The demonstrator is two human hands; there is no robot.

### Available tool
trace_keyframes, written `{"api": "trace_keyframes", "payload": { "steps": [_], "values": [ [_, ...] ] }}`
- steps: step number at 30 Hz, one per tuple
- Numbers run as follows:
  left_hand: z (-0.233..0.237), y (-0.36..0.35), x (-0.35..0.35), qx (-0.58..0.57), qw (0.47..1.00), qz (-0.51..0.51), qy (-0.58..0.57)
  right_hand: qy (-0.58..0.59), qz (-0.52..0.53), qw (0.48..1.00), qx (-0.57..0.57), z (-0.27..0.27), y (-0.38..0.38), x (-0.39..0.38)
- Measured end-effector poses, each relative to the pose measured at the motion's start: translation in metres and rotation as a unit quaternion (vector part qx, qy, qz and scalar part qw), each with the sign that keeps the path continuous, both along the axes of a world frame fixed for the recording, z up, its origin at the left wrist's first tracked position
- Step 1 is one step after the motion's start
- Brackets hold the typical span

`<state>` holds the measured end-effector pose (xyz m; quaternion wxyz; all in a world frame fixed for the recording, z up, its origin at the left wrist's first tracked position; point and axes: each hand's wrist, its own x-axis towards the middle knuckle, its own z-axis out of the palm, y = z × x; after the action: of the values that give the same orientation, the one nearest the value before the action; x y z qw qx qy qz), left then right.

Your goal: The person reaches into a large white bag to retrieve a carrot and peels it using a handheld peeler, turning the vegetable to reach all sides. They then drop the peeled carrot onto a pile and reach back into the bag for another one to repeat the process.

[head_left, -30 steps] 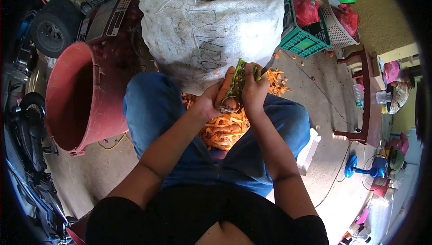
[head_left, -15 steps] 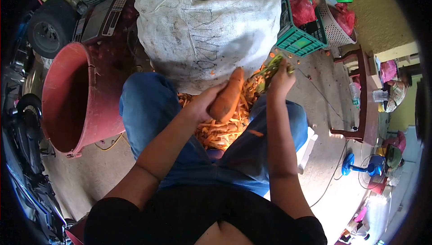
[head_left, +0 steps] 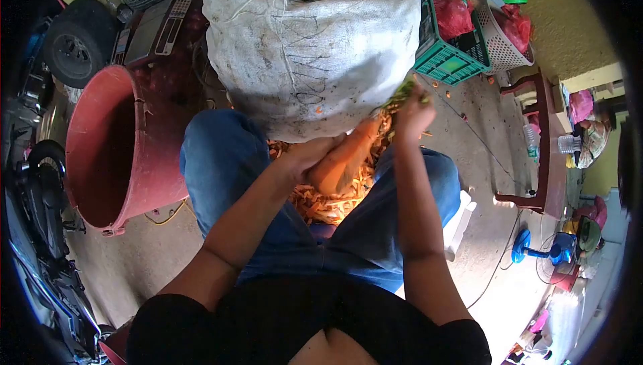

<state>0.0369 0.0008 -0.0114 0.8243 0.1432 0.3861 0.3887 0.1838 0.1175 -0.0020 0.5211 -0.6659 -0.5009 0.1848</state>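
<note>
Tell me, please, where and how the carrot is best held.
The carrot is probably best gripped around its thick near half, coming from the left, where the left hand holds it: it tapers toward the sack, and the green tool is to its right.

They wear a black top (head_left: 281, 315) with short sleeves (head_left: 173, 325) and blue denim jeans (head_left: 224, 164), paler around the knees (head_left: 218, 138). The forearms (head_left: 234, 228) and both hands (head_left: 413, 120) are bare. A notch in the top seems to be its neckline (head_left: 327, 327), partly cut off below.
</note>
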Motion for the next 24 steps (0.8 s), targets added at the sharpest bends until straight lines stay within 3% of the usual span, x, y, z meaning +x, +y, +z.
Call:
{"api": "trace_keyframes", "payload": {
  "steps": [1, 3, 5, 6, 11, 13, 14, 15, 17, 18, 20, 24],
  "values": [
    [0.01, -0.004, 0.002, 0.018, 0.997, -0.002, 0.075, -0.006, -0.041, 0.998, 0.05, 0.002, 0.009, 0.01],
    [0.011, -0.007, -0.004, 0.057, 0.995, -0.041, 0.075, -0.002, -0.07, 0.997, 0.027, -0.002, 0.016, 0.026],
    [0.021, -0.006, -0.006, -0.001, 0.999, -0.011, -0.047, 0.218, -0.024, 0.974, 0.062, 0.006, 0.014, 0.029],
    [0.008, -0.001, -0.007, -0.041, 0.995, 0.0, -0.096, 0.27, 0.021, 0.962, 0.049, 0.011, 0.004, 0.022],
    [-0.017, 0.016, -0.007, -0.014, 0.984, 0.096, -0.149, 0.303, 0.152, 0.941, -0.015, 0.005, -0.038, -0.022],
    [-0.024, 0.021, -0.003, -0.03, 0.952, 0.187, -0.241, 0.226, 0.198, 0.952, -0.05, 0.022, -0.059, -0.038],
    [-0.035, 0.019, -0.017, 0.055, 0.932, 0.012, -0.358, 0.193, 0.241, 0.95, -0.055, 0.027, -0.066, -0.043],
    [-0.032, 0.014, -0.015, 0.055, 0.932, 0.013, -0.357, 0.154, 0.273, 0.949, -0.038, 0.012, -0.067, -0.043],
    [-0.022, -0.002, -0.009, 0.259, 0.953, 0.12, -0.1, 0.174, 0.263, 0.949, -0.007, 0.013, -0.071, -0.049],
    [-0.019, 0.002, -0.007, 0.259, 0.954, 0.119, -0.098, 0.175, 0.262, 0.949, -0.006, 0.018, -0.071, -0.049],
    [-0.016, 0.013, -0.005, -0.013, 0.945, 0.134, -0.299, 0.254, 0.246, 0.935, -0.026, 0.03, -0.072, -0.045],
    [-0.019, 0.017, -0.003, 0.013, 0.935, 0.135, -0.328, 0.242, 0.226, 0.943, -0.027, 0.028, -0.07, -0.04]
  ]
}}
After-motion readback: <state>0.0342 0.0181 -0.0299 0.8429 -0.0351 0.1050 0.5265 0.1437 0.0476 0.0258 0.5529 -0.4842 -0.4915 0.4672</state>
